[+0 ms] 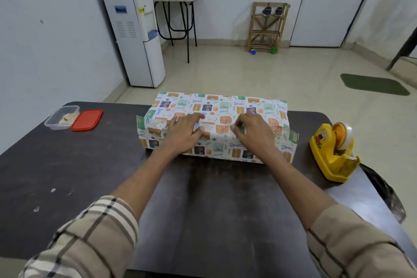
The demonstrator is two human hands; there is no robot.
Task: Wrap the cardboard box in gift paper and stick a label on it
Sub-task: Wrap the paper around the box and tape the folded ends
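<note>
A long box covered in patterned gift paper lies across the far middle of the dark table. The cardboard itself is hidden under the paper. Loose paper flaps stick out at both ends. My left hand lies on top of the box with fingers stretched flat, pressing the paper edge down near the seam. My right hand rests on the paper just to the right, with its thumb and fingers bent at the seam; whether it pinches the paper I cannot make out.
A yellow tape dispenser stands at the table's right edge. A clear plastic tub and its red lid sit at the far left. A water cooler stands on the floor beyond the table.
</note>
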